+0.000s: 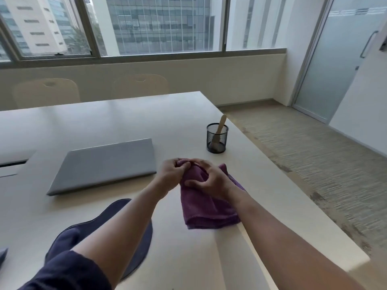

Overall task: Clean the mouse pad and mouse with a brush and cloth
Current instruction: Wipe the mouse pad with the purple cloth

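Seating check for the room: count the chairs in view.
2. One chair stands behind the table's far edge on the left; the other chair is beside it, nearer the middle. Only their backs show; others may be out of frame.

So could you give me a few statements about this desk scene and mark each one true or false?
1. Both hands hold the purple cloth. True: the left hand and right hand grip its far end.
2. The laptop is open. False: its lid is closed flat.
3. The brush lies on the table. False: it stands in the black mesh cup.
4. The dark mouse pad lies partly under the left forearm. True.
5. The cloth is draped over the laptop. False: it lies on the table, right of the laptop.
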### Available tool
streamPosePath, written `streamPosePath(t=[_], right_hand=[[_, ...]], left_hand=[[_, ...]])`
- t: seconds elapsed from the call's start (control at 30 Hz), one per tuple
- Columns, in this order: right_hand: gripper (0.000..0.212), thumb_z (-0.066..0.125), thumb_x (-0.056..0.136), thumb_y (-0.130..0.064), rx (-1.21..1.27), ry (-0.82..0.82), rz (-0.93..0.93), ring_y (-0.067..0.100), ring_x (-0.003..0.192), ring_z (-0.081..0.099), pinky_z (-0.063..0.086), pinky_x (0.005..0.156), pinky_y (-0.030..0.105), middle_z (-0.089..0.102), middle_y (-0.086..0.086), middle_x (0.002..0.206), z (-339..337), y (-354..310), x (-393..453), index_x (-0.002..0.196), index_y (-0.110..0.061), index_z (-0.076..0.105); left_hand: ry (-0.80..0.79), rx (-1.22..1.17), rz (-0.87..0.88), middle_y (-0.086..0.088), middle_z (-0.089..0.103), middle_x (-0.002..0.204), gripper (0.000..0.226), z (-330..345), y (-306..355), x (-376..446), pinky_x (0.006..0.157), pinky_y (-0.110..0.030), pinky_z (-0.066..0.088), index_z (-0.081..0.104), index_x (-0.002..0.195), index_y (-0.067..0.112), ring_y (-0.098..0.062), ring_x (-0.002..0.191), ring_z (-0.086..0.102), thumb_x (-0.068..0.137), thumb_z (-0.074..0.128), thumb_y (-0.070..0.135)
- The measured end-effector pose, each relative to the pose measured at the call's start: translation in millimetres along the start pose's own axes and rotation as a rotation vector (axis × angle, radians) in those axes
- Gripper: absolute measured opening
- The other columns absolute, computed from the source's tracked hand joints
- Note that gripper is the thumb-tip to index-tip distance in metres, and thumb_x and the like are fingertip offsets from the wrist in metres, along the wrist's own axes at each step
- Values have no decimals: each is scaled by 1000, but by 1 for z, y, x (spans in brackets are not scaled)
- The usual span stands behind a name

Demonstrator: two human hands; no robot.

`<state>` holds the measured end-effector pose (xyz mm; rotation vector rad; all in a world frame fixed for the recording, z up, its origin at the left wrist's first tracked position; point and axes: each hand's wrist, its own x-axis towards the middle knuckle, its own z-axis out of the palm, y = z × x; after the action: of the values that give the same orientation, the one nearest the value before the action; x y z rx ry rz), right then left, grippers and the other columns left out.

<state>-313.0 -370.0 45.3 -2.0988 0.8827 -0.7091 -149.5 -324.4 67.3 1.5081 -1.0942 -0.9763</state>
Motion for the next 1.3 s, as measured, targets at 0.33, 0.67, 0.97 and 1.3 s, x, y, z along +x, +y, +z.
streamPosePath(t=[0.33,0.67,0.97,1.3], right_hand=[[38,59,81,1,-101,190,-239,16,100,63,51,95,31,62,-1,107,51,-67,22,112,-16,74],[29,63,80,-4,-78,55,-288,11,91,67,52,88,21,69,-9,98,120,-137,31,99,-20,77],[20,76,83,-29,-306,-266,-128,18,101,61,49,93,31,64,0,107,192,-158,18,98,-15,73],[7,69,85,-15,-389,-222,-346,21,100,57,47,92,33,67,-1,105,232,-157,0,91,-13,72]], left_hand=[[120,-146,-12,-4,75,85,20,-94,6,-47,64,-15,52,74,102,7,-5,72,69,85,75,19],[483,-26,6,0,75,79,9,-205,-34,-101,68,-25,50,73,90,19,-12,68,66,86,75,27],[497,556,-7,9,73,100,14,-237,-84,-166,86,-32,52,71,100,33,-12,98,66,91,61,30],[402,832,136,6,59,135,33,-231,-121,-185,118,-34,21,62,128,25,-15,140,36,98,47,25]])
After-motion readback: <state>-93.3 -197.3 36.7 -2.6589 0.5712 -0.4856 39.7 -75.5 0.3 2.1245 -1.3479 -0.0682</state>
